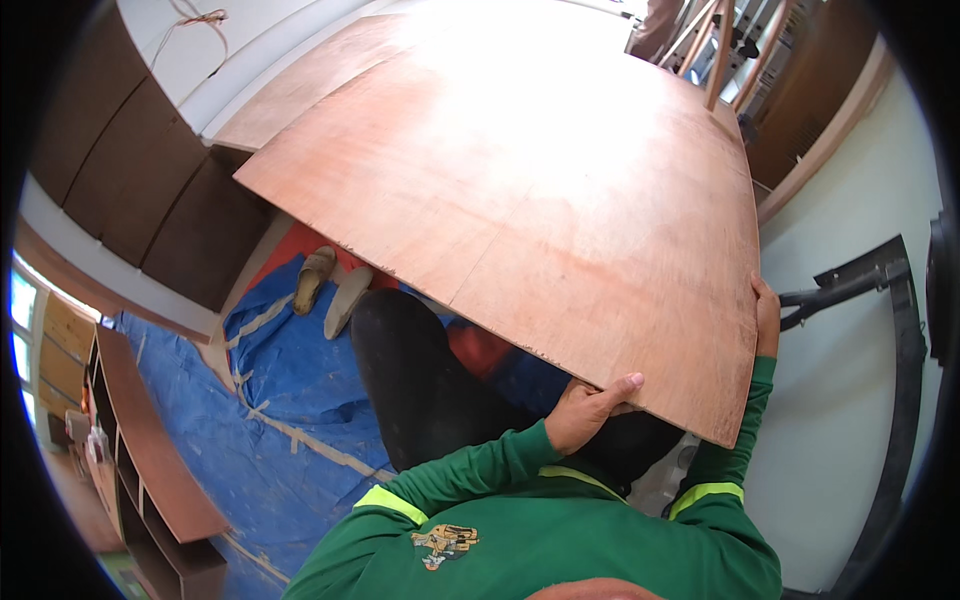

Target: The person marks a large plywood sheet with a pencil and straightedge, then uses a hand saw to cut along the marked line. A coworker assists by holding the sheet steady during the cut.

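Note:
A large reddish-brown plywood sheet [560,240] stretches away from me, its far part washed out by glare. My left hand [590,410] grips its near edge, thumb on top and the fingers hidden underneath. At the right edge, close to the near corner, my right hand [766,310] holds the same sheet, with only part of its fingers showing. Below the sheet, my bent leg in black trousers pokes out past the near edge.
Blue tarpaulin [300,400] with tape strips covers the floor. A pair of slippers [330,290] lies left of my knee. Brown cabinets [140,170] line the left, and a brown shelf unit [160,440] stands lower left. A black bracket [890,270] is by the right wall; wooden legs [720,60] rise behind.

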The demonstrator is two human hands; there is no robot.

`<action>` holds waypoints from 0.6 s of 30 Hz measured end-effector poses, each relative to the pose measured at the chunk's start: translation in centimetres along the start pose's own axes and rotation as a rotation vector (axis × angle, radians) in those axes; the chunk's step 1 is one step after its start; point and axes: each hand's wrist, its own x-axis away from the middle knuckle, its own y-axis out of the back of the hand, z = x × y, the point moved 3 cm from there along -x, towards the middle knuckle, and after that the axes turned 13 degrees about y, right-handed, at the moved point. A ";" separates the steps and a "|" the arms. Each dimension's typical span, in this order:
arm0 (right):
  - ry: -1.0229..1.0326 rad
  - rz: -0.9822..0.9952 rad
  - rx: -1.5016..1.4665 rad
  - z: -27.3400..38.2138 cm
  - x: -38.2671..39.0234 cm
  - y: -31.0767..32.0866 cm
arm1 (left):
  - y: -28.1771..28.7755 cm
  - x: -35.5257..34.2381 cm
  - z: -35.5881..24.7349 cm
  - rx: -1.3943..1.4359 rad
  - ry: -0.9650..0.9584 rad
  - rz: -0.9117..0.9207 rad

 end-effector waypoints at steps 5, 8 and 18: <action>-0.042 0.103 -0.005 -0.5 -2.2 3.0 | -0.9 -2.6 0.8 -0.017 0.022 0.078; -0.074 0.073 -0.030 -3.4 -4.6 4.6 | -0.9 -4.2 1.3 0.043 0.037 0.147; -0.152 0.084 0.083 -8.3 -9.5 8.3 | 3.3 -2.6 1.2 -0.005 0.298 0.380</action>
